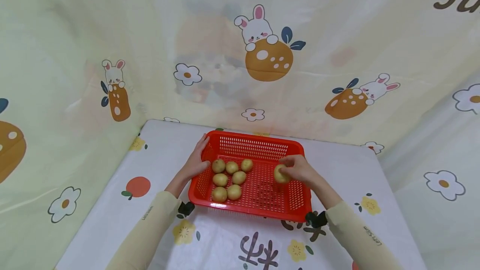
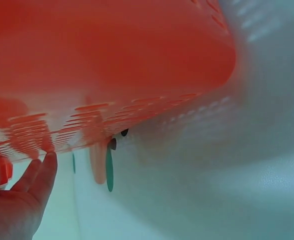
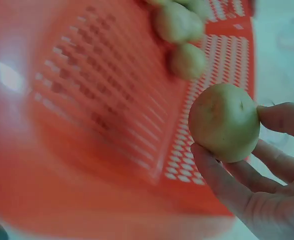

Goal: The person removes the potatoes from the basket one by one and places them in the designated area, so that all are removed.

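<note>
Nearest the camera, two pale sleeves [image 1: 142, 232] reach in from either side of the basket's front, a dark band [image 1: 316, 219] at each wrist. In front of the basket, the white cloth of the desk [image 1: 165, 145] carries dark brushed characters [image 1: 258, 251] and yellow flowers [image 1: 184, 231].

The red slotted basket [image 1: 243, 208] comes next. Over its right part, the right hand [image 1: 300, 169] has its fingers closed about one potato [image 1: 280, 174], pinching it between thumb and fingertips. At the basket's left wall, the left hand [image 1: 194, 162] lies with fingers nearly straight and well apart from the thumb; fingertips touch the slotted outside while the thumb reaches over the rim, and no potato is in it.

Seven more potatoes [image 1: 238, 177] sit on the basket's floor, grouped in its left half, two at the front, two in the middle and three farther back. Left of the basket a red fruit [image 1: 138, 187] is printed on the cloth.

Beyond the basket hangs a cream sheet [image 1: 322, 53] printed with rabbits hugging orange fruit, white flowers and the word "Juice".
</note>
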Action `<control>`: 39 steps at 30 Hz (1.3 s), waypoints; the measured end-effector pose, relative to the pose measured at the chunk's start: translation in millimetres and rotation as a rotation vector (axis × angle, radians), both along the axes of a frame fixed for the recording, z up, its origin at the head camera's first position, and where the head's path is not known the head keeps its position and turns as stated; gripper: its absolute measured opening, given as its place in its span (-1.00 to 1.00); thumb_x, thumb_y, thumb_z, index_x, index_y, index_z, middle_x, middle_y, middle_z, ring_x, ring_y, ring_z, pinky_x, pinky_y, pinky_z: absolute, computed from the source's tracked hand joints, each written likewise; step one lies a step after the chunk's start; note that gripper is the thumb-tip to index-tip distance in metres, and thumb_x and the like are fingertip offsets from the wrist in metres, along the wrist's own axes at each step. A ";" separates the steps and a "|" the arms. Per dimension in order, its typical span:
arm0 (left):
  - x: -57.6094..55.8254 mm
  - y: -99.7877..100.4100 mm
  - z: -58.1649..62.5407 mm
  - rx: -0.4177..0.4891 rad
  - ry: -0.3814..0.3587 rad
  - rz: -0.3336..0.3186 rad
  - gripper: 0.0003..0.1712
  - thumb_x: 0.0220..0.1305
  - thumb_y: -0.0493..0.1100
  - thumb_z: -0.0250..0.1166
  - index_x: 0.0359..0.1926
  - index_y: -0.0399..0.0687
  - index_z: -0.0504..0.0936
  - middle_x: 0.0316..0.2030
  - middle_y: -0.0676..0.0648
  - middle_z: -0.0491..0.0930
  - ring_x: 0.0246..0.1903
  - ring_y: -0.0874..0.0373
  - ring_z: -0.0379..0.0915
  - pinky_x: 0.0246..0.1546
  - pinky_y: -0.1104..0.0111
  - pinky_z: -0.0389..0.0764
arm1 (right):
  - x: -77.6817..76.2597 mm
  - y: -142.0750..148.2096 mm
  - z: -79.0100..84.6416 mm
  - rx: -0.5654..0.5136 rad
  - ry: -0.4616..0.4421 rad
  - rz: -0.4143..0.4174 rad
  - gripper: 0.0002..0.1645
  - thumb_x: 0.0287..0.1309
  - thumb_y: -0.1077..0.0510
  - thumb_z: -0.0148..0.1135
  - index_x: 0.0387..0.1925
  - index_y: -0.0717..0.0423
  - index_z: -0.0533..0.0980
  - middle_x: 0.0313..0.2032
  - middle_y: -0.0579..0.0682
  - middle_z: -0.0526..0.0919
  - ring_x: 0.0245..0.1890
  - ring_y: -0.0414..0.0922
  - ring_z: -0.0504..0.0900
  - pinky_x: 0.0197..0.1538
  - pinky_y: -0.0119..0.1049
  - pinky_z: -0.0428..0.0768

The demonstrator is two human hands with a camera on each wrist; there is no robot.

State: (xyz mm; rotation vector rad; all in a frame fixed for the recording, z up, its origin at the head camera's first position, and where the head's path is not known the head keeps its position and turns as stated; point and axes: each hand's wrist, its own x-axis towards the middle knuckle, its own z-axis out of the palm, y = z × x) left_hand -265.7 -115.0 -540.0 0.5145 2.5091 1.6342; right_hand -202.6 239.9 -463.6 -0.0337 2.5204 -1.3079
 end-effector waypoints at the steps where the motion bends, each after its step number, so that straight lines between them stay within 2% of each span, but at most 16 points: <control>1: -0.2 0.0 0.1 -0.001 0.004 -0.002 0.03 -0.02 -0.48 0.10 0.54 -0.25 -0.04 0.56 -0.16 -0.26 0.51 -0.12 -0.31 0.33 -0.09 0.19 | -3.0 4.7 5.1 -0.010 -0.003 -0.008 -0.54 0.26 0.30 0.19 0.14 0.50 0.47 -0.03 0.33 0.57 -0.30 -0.05 0.58 -0.26 -0.24 0.67; 7: 0.2 0.9 1.9 0.006 0.002 -0.007 0.04 -0.02 -0.48 0.10 0.54 -0.22 -0.04 0.56 -0.12 -0.27 0.51 -0.12 -0.31 0.31 -0.11 0.21 | -20.6 44.3 28.7 -0.086 -0.026 -0.085 -0.44 0.36 0.17 0.12 0.26 0.46 0.38 0.13 0.38 0.49 -0.15 -0.03 0.58 -0.09 -0.13 0.67; 12: 0.3 0.3 2.8 0.002 -0.021 -0.002 0.05 0.00 -0.48 0.11 0.55 -0.17 -0.05 0.57 -0.09 -0.28 0.51 -0.09 -0.31 0.32 -0.07 0.22 | -38.2 83.3 28.9 -0.139 -0.018 -0.177 -0.32 0.40 0.05 0.07 0.37 0.40 0.26 0.29 0.38 0.34 0.05 0.13 0.52 -0.01 -0.16 0.63; 15: 0.7 -2.5 4.3 0.001 -0.023 0.012 0.06 -0.01 -0.48 0.11 0.56 -0.16 -0.05 0.57 -0.07 -0.28 0.51 -0.09 -0.30 0.31 -0.07 0.24 | -46.2 99.6 16.8 -0.152 -0.015 -0.240 -0.26 0.41 -0.02 0.07 0.40 0.39 0.22 0.33 0.38 0.29 0.12 0.17 0.47 -0.02 -0.24 0.63; 19: 1.3 -6.5 5.6 0.010 -0.016 0.016 0.05 -0.02 -0.48 0.10 0.55 -0.19 -0.04 0.56 -0.08 -0.27 0.51 -0.12 -0.30 0.30 -0.09 0.25 | -50.1 114.2 -9.5 -0.168 -0.035 -0.322 -0.25 0.41 -0.03 0.05 0.40 0.41 0.21 0.33 0.39 0.27 0.14 0.15 0.44 -0.04 -0.28 0.63; 24: 2.2 -6.9 3.9 0.019 -0.021 0.003 0.04 0.00 -0.50 0.09 0.55 -0.23 -0.06 0.56 -0.12 -0.30 0.51 -0.14 -0.33 0.30 -0.11 0.23 | -51.4 126.5 -46.3 -0.173 -0.042 -0.434 -0.31 0.41 0.06 0.03 0.36 0.47 0.22 0.32 0.41 0.25 0.14 0.16 0.43 -0.03 -0.21 0.62; 29: 1.6 -3.2 -1.3 0.046 -0.025 -0.001 0.02 0.00 -0.54 0.07 0.53 -0.32 -0.08 0.55 -0.22 -0.32 0.50 -0.22 -0.38 0.30 -0.20 0.15 | -50.6 131.1 -75.0 -0.169 -0.059 -0.509 -0.31 0.41 0.09 0.02 0.36 0.50 0.20 0.34 0.43 0.23 0.18 0.17 0.39 0.06 -0.12 0.55; 34: 1.0 -1.0 -4.4 0.016 -0.020 -0.002 0.03 -0.02 -0.51 0.07 0.53 -0.30 -0.07 0.55 -0.20 -0.30 0.51 -0.16 -0.35 0.32 -0.13 0.17 | -46.2 132.5 -87.8 -0.151 -0.071 -0.536 -0.33 0.38 0.14 0.02 0.34 0.54 0.22 0.34 0.43 0.22 0.17 0.14 0.37 0.02 -0.19 0.61; 39: 0.6 -1.4 -0.8 0.012 -0.001 -0.010 0.03 -0.02 -0.48 0.09 0.54 -0.25 -0.04 0.56 -0.16 -0.27 0.51 -0.11 -0.33 0.33 -0.10 0.17 | -45.1 132.3 -79.9 -0.117 -0.094 -0.486 -0.31 0.39 0.12 -0.03 0.33 0.59 0.17 0.33 0.47 0.19 0.20 0.21 0.33 0.11 -0.08 0.54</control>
